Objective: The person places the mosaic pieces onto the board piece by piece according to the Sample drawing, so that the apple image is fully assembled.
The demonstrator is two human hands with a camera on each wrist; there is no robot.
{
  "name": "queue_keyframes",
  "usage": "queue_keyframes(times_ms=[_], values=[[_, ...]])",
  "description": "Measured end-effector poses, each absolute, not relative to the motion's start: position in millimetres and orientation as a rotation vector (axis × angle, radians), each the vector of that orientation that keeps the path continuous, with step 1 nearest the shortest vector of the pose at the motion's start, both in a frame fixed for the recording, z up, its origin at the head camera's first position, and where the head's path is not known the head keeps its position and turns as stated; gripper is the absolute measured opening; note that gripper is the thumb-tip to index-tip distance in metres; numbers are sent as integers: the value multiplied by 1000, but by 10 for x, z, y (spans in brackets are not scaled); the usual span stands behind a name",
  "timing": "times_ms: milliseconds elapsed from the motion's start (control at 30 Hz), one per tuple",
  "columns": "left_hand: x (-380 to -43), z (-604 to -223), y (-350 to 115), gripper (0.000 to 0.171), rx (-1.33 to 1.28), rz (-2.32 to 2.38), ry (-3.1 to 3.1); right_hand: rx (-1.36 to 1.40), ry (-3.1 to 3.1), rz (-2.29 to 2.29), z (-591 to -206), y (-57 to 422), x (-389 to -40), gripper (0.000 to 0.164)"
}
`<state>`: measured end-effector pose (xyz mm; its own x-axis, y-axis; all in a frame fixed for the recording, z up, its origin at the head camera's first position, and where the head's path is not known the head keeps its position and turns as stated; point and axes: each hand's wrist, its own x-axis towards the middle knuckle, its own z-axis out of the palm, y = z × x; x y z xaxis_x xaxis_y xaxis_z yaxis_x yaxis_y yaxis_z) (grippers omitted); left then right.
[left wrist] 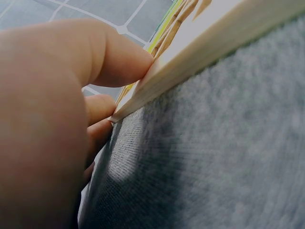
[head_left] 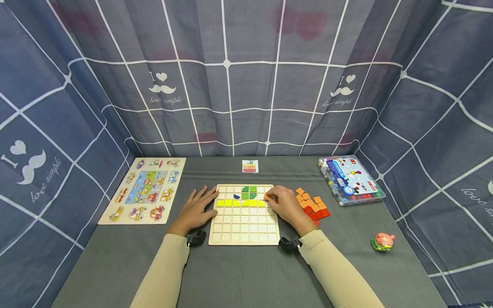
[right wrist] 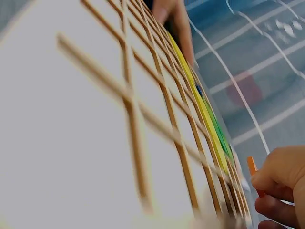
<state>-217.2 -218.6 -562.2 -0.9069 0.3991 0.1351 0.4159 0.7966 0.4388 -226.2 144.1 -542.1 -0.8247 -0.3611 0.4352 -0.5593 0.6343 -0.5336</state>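
A pale wooden gridded board (head_left: 244, 225) is lying between the hands, its far compartments holding a row of yellow tiles (head_left: 236, 203), green tiles (head_left: 253, 195) and one blue tile (head_left: 236, 196); a clear plastic box (head_left: 340, 202), far right, is holding small coloured pieces. The left hand (head_left: 196, 209) is spreading its fingers, thumb touching the board's left edge. The right hand (head_left: 286, 205) is pinching a thin orange tile (right wrist: 252, 165) at the board's far right. Flat orange and red tiles (head_left: 316, 206) are lying loose, right, on grey fabric (head_left: 239, 278).
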Motion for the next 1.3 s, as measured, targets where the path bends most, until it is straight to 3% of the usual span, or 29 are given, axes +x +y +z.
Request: queue_keyframes(times_ms=[700,1300], values=[[-2160,-5610,-2210,71,-709,-747,-2929,1161,-2572,812,-5419,198,-2114,13],[-2175,-5622,-2212,70,-706,-717,-2923,1221,-2471,605,-5508,-20,-2121,13]])
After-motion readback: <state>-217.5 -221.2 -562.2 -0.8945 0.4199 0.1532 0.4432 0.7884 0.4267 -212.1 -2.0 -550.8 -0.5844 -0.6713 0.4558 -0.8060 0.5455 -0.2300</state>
